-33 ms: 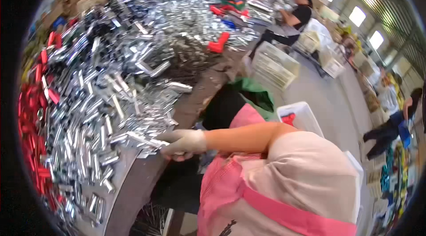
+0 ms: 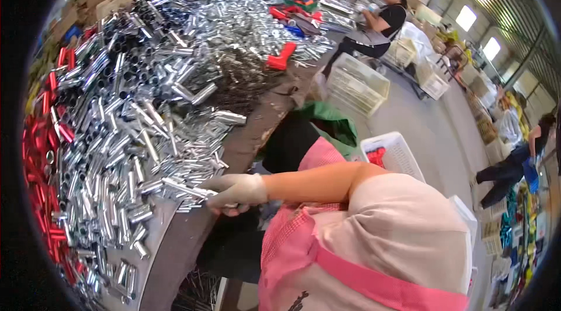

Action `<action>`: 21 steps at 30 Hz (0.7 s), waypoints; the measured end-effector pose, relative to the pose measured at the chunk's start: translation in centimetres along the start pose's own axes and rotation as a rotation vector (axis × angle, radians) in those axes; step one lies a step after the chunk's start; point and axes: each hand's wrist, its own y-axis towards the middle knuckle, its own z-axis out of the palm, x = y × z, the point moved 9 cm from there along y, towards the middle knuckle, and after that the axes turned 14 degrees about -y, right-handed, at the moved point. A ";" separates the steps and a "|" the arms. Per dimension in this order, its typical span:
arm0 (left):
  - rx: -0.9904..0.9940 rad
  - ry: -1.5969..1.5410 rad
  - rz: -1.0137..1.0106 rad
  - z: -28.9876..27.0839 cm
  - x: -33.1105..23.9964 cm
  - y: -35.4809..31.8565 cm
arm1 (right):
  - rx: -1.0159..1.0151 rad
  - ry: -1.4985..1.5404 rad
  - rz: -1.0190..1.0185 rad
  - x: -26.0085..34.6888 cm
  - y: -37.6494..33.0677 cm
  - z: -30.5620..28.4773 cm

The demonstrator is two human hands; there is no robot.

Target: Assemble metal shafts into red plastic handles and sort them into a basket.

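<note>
My right hand (image 2: 236,192), in a pale glove with some fingertips showing, reaches in from the right to the near edge of the worktable (image 2: 175,241). Its fingers are closed round the ends of a few thin shiny metal tubes (image 2: 188,188), which point left toward the pile. Beside them spreads a large heap of loose silver metal tubes (image 2: 111,176), some thick, some thin. What lies inside the fist is hidden. My left hand is out of view.
Red parts (image 2: 41,176) line the heap's far left. A red angled piece (image 2: 281,56) lies near dark thin rods (image 2: 236,74). White crates (image 2: 357,86) and a white basket (image 2: 391,156) stand on the floor. One co-worker (image 2: 390,16) sits beyond; another person (image 2: 514,162) stands far right.
The whole view has shifted slightly left and looks sharper. My right hand stays at the table edge with the tubes.
</note>
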 end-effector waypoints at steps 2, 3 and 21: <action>-0.033 -0.084 0.013 -1.7 3.6 -0.9 | 0.041 0.054 -0.090 0.0 0.0 -0.3; -0.065 -0.124 0.008 -3.8 6.3 -1.7 | 0.044 0.062 -0.090 -0.1 -0.2 -0.3; -1.662 0.630 -0.431 -51.6 0.8 -77.6 | 0.197 0.127 -0.034 0.2 -0.6 1.0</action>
